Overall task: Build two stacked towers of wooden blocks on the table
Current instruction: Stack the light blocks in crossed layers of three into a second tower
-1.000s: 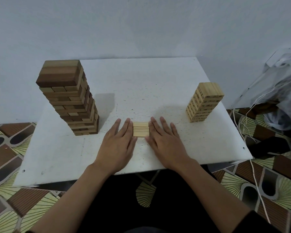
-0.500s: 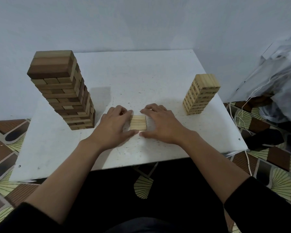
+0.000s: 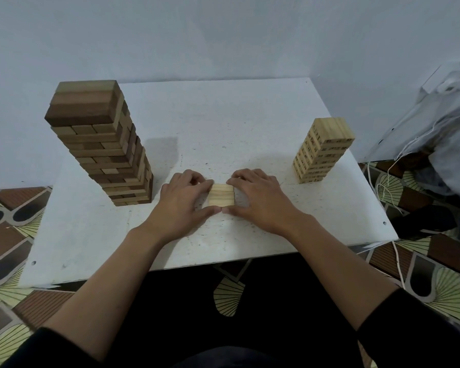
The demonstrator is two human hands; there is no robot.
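A tall tower of brown and tan wooden blocks [image 3: 101,144] stands at the table's left. A shorter tower of pale blocks [image 3: 322,150] stands at the right. Between them, near the front, a small square layer of pale blocks [image 3: 221,195] lies flat on the white table [image 3: 223,123]. My left hand [image 3: 182,201] curls around its left side and my right hand [image 3: 260,199] around its right side. Fingers reach behind the layer and both thumbs meet at its front edge.
A grey wall runs right behind the table. Clear plastic bags [image 3: 436,123] with white strings [image 3: 391,197] lie to the right of the table, close to the pale tower. Patterned floor tiles [image 3: 6,235] surround the table.
Both hands went from lying flat beside the small block layer to curling around it, fingers behind and thumbs in front. The layer stays on the table.
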